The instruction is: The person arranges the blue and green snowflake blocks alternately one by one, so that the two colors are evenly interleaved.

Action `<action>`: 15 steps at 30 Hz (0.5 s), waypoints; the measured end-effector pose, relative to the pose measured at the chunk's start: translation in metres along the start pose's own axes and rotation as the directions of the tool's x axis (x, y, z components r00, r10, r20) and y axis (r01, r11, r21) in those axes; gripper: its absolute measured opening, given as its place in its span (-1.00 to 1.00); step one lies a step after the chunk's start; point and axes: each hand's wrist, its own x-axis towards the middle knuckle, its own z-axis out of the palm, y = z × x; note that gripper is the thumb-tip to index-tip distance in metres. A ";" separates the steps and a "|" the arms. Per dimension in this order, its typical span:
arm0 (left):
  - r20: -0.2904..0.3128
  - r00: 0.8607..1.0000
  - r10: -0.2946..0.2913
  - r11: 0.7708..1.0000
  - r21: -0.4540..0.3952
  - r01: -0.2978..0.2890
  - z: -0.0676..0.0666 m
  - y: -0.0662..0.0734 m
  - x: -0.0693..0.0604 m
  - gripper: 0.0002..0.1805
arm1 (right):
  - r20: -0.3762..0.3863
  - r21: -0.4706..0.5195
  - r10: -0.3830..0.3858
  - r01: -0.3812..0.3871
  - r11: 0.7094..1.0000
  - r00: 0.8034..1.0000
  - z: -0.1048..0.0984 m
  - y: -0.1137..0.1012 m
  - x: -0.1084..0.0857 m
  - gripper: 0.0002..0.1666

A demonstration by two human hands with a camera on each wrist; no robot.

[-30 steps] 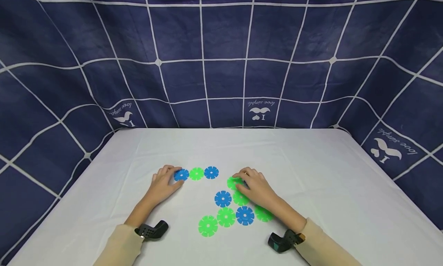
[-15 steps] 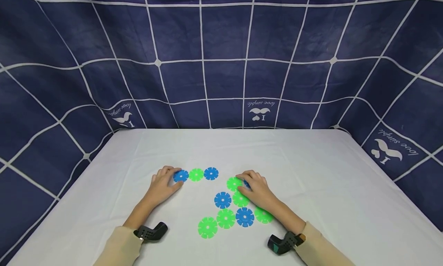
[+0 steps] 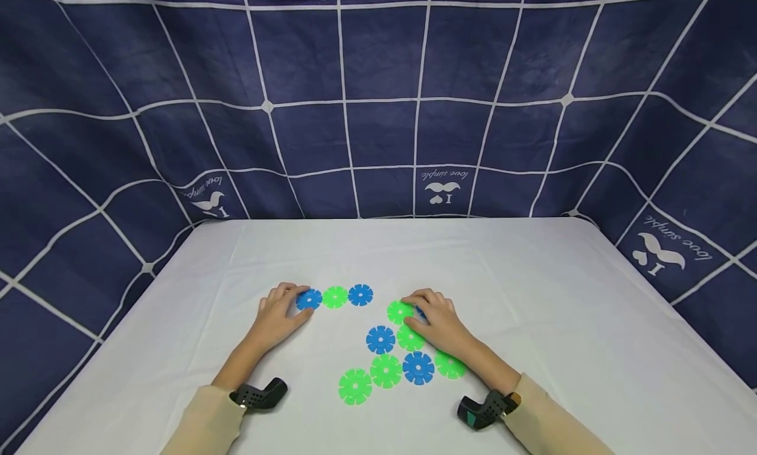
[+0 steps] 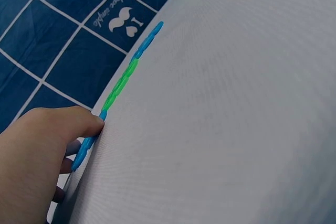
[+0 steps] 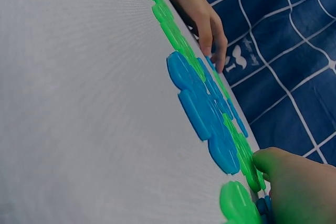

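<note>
Blue and green notched plastic discs lie flat on the white table. In the head view, my left hand (image 3: 276, 318) has thumb and index finger around the leftmost blue disc (image 3: 309, 300). A green disc (image 3: 335, 297) and another blue disc (image 3: 361, 295) continue that row to the right, edge to edge. My right hand (image 3: 442, 322) curls thumb and index finger around a blue disc (image 3: 421, 313), mostly hidden under it. Those fingertips reach the edge of a green disc (image 3: 399, 312). The right wrist view shows its thumb (image 5: 270, 160) beside green plastic.
Nearer me lie a blue disc (image 3: 380, 340), a green disc (image 3: 411, 338) and a lower line with two green discs (image 3: 355, 386), a blue disc (image 3: 418, 367) and a green disc (image 3: 450, 365) partly under my right forearm. A dark blue checked curtain (image 3: 378, 139) stands behind the table.
My right hand has shifted very slightly nearer me, and more of the green disc by its fingertips shows. My left hand and the other discs stay in place.
</note>
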 end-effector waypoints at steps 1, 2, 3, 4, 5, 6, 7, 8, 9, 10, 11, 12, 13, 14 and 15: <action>0.000 1.000 0.002 1.000 0.003 -0.002 0.000 0.000 0.000 -0.43 | -0.001 0.001 0.006 -0.006 1.000 1.000 0.000 0.000 0.000 -0.51; -0.001 1.000 0.003 1.000 0.004 -0.003 0.000 0.000 0.000 -0.43 | -0.003 -0.001 0.010 -0.010 1.000 1.000 0.000 0.000 0.000 -0.49; -0.004 1.000 0.004 1.000 0.005 -0.004 0.001 0.000 0.001 -0.43 | -0.005 0.000 0.014 -0.014 1.000 1.000 0.000 0.000 0.000 -0.47; -0.006 1.000 0.006 1.000 0.007 -0.005 0.001 -0.001 0.001 -0.43 | -0.007 0.000 0.015 -0.015 1.000 1.000 0.000 0.000 0.000 -0.46; -0.008 1.000 0.005 1.000 0.007 -0.005 0.001 -0.001 0.001 -0.43 | -0.009 -0.001 0.015 -0.015 1.000 1.000 0.000 -0.001 0.000 -0.46; -0.009 1.000 0.005 1.000 0.006 -0.005 0.001 -0.001 0.001 -0.43 | -0.007 -0.002 0.013 -0.013 1.000 1.000 0.000 -0.001 0.000 -0.46; -0.008 1.000 0.004 1.000 0.007 -0.004 0.001 -0.001 0.001 -0.43 | -0.006 -0.002 0.013 -0.013 1.000 1.000 0.000 -0.001 0.000 -0.47; -0.007 1.000 0.002 1.000 0.006 -0.002 0.001 -0.001 0.000 -0.43 | -0.005 -0.004 0.012 -0.012 1.000 1.000 0.000 -0.001 0.000 -0.48; -0.005 1.000 0.001 1.000 0.006 -0.001 0.001 -0.001 0.000 -0.43 | -0.005 -0.005 0.011 -0.011 1.000 1.000 0.000 -0.001 0.000 -0.49; -0.003 1.000 0.001 1.000 0.006 -0.001 0.001 -0.001 0.000 -0.43 | -0.004 -0.005 0.010 -0.010 1.000 1.000 0.000 -0.001 0.000 -0.50; -0.002 1.000 0.000 1.000 0.005 0.000 0.001 -0.001 0.000 -0.43 | -0.004 -0.007 0.009 -0.009 1.000 1.000 0.000 -0.001 0.000 -0.51; -0.001 1.000 0.001 1.000 0.006 -0.001 0.001 -0.001 0.000 -0.43 | -0.003 -0.006 0.010 -0.010 1.000 1.000 0.000 -0.001 0.000 -0.51; -0.001 1.000 0.002 1.000 0.009 -0.002 0.001 -0.001 0.000 -0.43 | -0.004 -0.004 0.011 -0.011 1.000 1.000 -0.001 -0.001 0.000 -0.52; -0.002 1.000 0.004 1.000 0.010 -0.004 0.001 -0.001 0.001 -0.43 | -0.007 -0.003 0.012 -0.012 1.000 1.000 0.000 -0.001 0.000 -0.52; -0.004 1.000 0.006 1.000 0.010 -0.006 0.001 0.000 0.001 -0.43 | -0.007 -0.001 0.013 -0.013 1.000 1.000 0.000 -0.001 0.000 -0.52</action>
